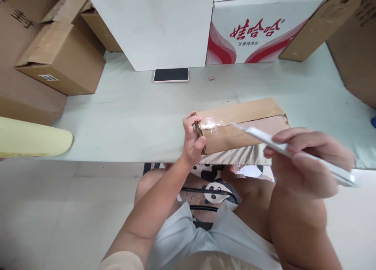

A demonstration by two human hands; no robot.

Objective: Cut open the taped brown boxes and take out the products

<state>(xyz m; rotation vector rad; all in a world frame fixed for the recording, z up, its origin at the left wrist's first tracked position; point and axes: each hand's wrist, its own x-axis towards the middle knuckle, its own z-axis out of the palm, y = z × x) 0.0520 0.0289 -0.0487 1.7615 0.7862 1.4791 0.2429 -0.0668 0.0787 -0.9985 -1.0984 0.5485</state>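
A long brown cardboard box (pixel 243 113) lies at the near edge of the covered table, with clear shiny tape over the left part of its top seam. Gripping its left end is my left hand (pixel 193 140), thumb on the near side and fingers on the far side. My right hand (pixel 308 156) is closed around a white utility knife (pixel 273 140). The knife's thin blade points left, its tip at or just above the seam beside the tape; whether it touches I cannot tell.
A phone (pixel 171 75) lies against a large white box (pixel 158 31). Further right stands a white and red carton (pixel 258 31). Cardboard boxes (pixel 67 58) line the left side, with a pale yellow roll (pixel 35 136) nearer. A small brown scrap (pixel 211 78) is on the cloth.
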